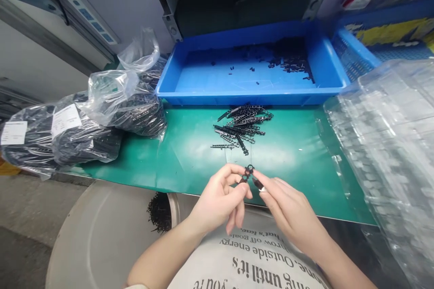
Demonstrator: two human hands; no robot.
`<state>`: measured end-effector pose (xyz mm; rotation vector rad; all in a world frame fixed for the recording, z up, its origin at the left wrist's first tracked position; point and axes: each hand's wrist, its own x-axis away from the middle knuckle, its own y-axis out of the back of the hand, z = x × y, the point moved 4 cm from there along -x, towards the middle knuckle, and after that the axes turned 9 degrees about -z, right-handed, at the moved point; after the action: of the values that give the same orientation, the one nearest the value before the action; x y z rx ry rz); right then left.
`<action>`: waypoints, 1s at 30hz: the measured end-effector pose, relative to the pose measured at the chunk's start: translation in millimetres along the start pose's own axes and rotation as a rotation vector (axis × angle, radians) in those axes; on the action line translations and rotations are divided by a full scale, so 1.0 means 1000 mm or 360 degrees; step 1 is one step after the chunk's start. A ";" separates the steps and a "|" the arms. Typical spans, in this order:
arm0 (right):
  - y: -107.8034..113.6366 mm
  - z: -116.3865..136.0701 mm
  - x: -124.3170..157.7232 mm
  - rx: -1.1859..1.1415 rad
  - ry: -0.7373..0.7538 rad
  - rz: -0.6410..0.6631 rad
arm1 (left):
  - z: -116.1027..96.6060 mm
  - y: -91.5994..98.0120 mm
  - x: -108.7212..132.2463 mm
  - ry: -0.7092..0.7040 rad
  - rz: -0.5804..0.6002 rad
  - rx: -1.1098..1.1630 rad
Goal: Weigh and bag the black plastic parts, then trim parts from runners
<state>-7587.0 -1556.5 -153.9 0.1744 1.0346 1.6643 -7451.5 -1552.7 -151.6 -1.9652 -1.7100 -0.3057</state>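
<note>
Right now my left hand (217, 203) is pinched shut on a small black plastic piece (247, 173), my right hand (288, 207) pinching its other end, above the green worktop (298, 162), with black plastic strips (240, 126) piled far ahead.

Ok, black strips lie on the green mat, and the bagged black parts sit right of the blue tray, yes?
No: the head view shows the bagged black parts left of the blue tray. The black strips on the green mat are as you say.

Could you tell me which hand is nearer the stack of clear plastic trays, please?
The right hand is nearer, left of the clear plastic trays; the left hand lies farther left, beyond it.
</note>
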 end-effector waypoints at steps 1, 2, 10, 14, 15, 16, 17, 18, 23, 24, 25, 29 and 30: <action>-0.001 0.001 0.001 0.0021 0.0012 -0.0020 | 0.001 0.000 0.000 -0.0004 0.0000 -0.0008; -0.001 0.002 0.001 0.0036 0.0026 -0.0043 | 0.001 0.000 0.000 -0.0005 -0.0002 -0.0013; 0.003 0.009 0.003 0.0118 0.0148 -0.0162 | 0.006 -0.001 0.002 0.0023 0.0024 -0.0057; 0.003 0.007 0.004 0.0106 0.0127 -0.0129 | 0.008 -0.001 0.003 0.0031 0.0021 -0.0079; 0.003 0.007 0.005 0.0097 0.0121 -0.0120 | 0.008 -0.002 0.003 0.0034 0.0024 -0.0083; 0.002 0.007 0.005 0.0088 0.0115 -0.0118 | 0.009 -0.002 0.003 0.0036 0.0024 -0.0088; 0.002 0.007 0.006 0.0080 0.0107 -0.0119 | 0.009 -0.002 0.003 0.0037 0.0027 -0.0091; 0.001 0.007 0.006 0.0072 0.0098 -0.0128 | 0.010 -0.002 0.003 0.0034 0.0028 -0.0090; -0.001 0.007 0.009 0.0026 0.0032 -0.0184 | 0.010 -0.003 0.003 0.0031 0.0040 -0.0030; -0.001 0.008 0.009 0.0016 0.0027 -0.0187 | 0.010 -0.004 0.003 0.0039 0.0048 -0.0018; -0.001 0.008 0.010 0.0005 0.0025 -0.0181 | 0.010 -0.004 0.003 0.0047 0.0053 -0.0006; -0.001 0.007 0.010 -0.0022 0.0023 -0.0156 | 0.010 -0.005 0.003 0.0065 0.0050 0.0010; 0.000 0.007 0.009 -0.0019 0.0021 -0.0153 | 0.010 -0.005 0.003 0.0064 0.0048 0.0002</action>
<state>-7585.9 -1544.9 -153.3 0.1040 1.0271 1.5862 -7457.2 -1544.8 -157.3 -1.9684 -1.6536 -0.3310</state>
